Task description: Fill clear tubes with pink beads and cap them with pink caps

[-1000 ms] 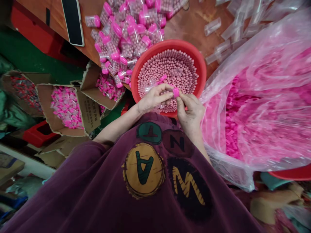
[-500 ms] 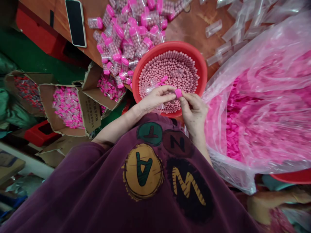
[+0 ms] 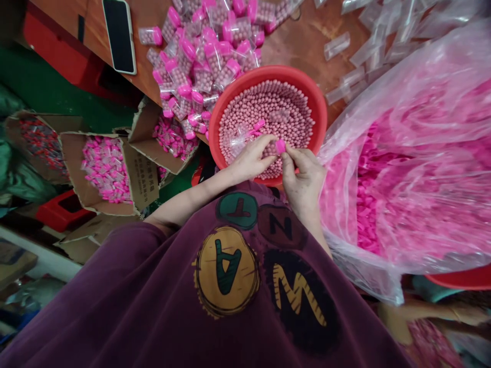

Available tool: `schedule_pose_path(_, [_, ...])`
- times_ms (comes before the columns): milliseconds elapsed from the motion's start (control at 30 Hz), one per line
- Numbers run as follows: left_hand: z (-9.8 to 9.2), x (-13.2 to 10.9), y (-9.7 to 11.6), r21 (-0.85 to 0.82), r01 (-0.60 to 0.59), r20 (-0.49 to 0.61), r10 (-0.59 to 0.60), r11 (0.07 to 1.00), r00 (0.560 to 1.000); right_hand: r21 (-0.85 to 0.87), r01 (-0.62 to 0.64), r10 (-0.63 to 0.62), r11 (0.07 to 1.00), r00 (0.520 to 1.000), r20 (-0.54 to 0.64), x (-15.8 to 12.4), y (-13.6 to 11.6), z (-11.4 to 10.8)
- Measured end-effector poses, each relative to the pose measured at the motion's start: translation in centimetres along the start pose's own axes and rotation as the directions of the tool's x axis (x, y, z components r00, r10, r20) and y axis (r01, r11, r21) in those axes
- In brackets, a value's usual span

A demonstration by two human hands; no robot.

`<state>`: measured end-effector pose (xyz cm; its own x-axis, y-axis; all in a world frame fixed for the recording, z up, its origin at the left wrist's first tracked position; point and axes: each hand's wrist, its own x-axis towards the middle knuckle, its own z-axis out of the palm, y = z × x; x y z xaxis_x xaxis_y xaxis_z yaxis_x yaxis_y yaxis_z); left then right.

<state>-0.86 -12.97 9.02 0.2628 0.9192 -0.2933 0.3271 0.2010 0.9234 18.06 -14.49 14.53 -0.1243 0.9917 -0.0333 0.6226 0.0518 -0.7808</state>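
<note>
My left hand [image 3: 253,156] and my right hand [image 3: 305,176] meet over the near edge of a red basin [image 3: 318,110] filled with small pink balls [image 3: 268,105]. The right hand's fingers pinch a pink cap [image 3: 280,146]. The left hand's fingers curl around a small clear tube that is mostly hidden beneath them. A clear tube with a pink cap [image 3: 245,134] lies on the balls just beyond the left hand.
A heap of filled, pink-capped tubes [image 3: 207,48] lies on the brown table beyond the basin, with a black phone [image 3: 118,35] to its left. Empty clear tubes [image 3: 364,46] lie at the top right. A big plastic bag of pink caps [image 3: 414,168] fills the right. Cardboard boxes [image 3: 109,168] of capped tubes stand left.
The left hand's fingers have dipped lower toward the balls and curled tighter. The right hand stays pinched on the pink cap in almost the same spot.
</note>
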Motion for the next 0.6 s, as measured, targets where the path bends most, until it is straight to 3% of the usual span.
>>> schedule_pose_path(167, [0.8, 0.0, -0.2, 0.012, -0.020, -0.004, 0.020, 1.000, 1.000, -0.024, -0.023, 0.024, 0.999, 0.999, 0.034, 0.2, -0.5, -0.3])
schedule_pose_path(433, [0.7, -0.5, -1.1, -0.098, 0.048, 0.000, -0.049, 0.994, 0.999, -0.153, 0.129, -0.099, 0.980, 0.976, 0.193, 0.2, 0.0, -0.2])
schedule_pose_path(600, [-0.4, -0.5, 0.8, -0.271, 0.162, 0.089, -0.143, 0.949, 0.986, -0.064, 0.191, -0.172, 0.979, 0.956, 0.238, 1.0, 0.7, -1.9])
